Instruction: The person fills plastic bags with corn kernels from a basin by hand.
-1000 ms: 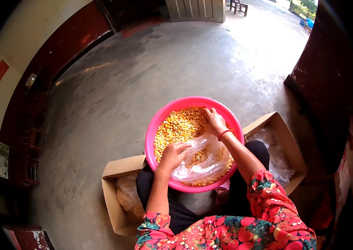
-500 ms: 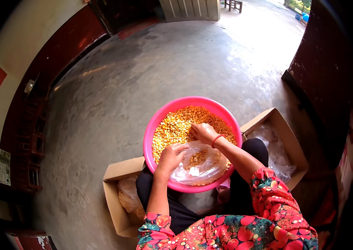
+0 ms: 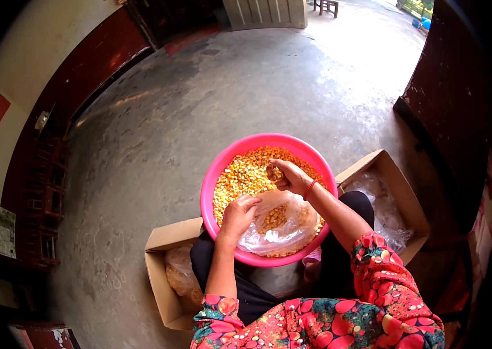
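Observation:
A pink basin (image 3: 209,174) full of yellow corn kernels (image 3: 240,174) sits in front of me. In its near half lies a clear plastic bag (image 3: 292,232) with some kernels inside. My left hand (image 3: 239,215) pinches the bag's edge at its left side. Above the kernels, just beyond the bag's mouth, my right hand (image 3: 289,176) is raised with its fingers curled round some kernels; a red bracelet circles the wrist.
Cardboard boxes holding plastic bags stand at the left (image 3: 157,279) and right (image 3: 411,203) of my legs. Wooden furniture (image 3: 45,203) lines the left wall. A small stool (image 3: 326,7) stands by the bright doorway.
My right hand has lifted from the kernels and turned, moving slightly up and right. The left hand stays at the bag's edge, which sits slightly higher.

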Motion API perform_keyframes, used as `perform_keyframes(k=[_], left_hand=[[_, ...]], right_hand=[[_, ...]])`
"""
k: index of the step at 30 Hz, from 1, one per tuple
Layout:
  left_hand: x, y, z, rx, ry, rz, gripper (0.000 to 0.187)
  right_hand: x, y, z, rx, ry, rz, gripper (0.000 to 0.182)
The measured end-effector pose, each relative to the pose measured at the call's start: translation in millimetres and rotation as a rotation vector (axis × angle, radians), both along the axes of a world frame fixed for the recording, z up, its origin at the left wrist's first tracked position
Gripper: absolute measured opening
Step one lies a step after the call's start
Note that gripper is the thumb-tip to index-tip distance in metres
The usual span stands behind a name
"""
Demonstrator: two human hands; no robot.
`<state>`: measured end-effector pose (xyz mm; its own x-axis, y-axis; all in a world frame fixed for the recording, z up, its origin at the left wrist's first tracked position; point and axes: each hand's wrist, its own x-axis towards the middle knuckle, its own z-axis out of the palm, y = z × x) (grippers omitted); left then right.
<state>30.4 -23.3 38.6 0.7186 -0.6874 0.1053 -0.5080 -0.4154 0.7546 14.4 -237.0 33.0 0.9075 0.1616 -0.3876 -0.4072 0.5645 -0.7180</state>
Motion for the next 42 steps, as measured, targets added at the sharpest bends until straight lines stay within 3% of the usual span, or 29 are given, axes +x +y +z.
perform_keyframes(k=[4, 8, 10, 12, 14, 18, 30, 31, 38, 40, 42], left_hand=[[-1, 0, 3, 0.007, 0.014, -0.004, 0.02], [1, -1, -4, 0.021, -0.024, 0.037, 0.019], [2, -3, -4, 0.001, -0.041, 0.053, 0.02], [3, -6, -1, -0.064, -0.025, 0.048, 0.021], [2, -5, 2, -0.057, -0.012, 0.04, 0.022], [4, -4, 0, -0.024, -0.019, 0.063, 0.021], [5, -2, -6, -0.049, -0.006, 0.049, 0.018], [5, -2, -5, -0.04, -0.02, 0.04, 0.018], [4, -2, -1, 0.009, -0.005, -0.037, 0.013], [-1, -6, 4, 0.067, -0.006, 0.052, 0.008], [-3, -8, -1, 0.073, -0.037, 0.061, 0.011]], right_hand=[[-4, 4, 8, -0.096, -0.046, 0.02, 0.022], [-13, 17, 22, 0.035, -0.107, 0.309, 0.02], [-23, 30, 32, -0.092, -0.093, 0.41, 0.02], [-27, 40, 26, -0.357, -0.205, 0.522, 0.02], [-28, 49, 6, -0.454, -0.309, 0.56, 0.021], [-29, 50, 8, -0.698, -0.509, 0.486, 0.02], [-31, 39, 22, -0.722, -0.604, 0.724, 0.018], [-30, 46, 25, -0.56, -0.621, 0.714, 0.018], [-25, 31, 34, -0.49, -0.476, 0.538, 0.023], [-23, 26, 39, -0.534, -0.421, 0.465, 0.022], [-18, 26, 20, -0.483, -0.402, 0.275, 0.016]])
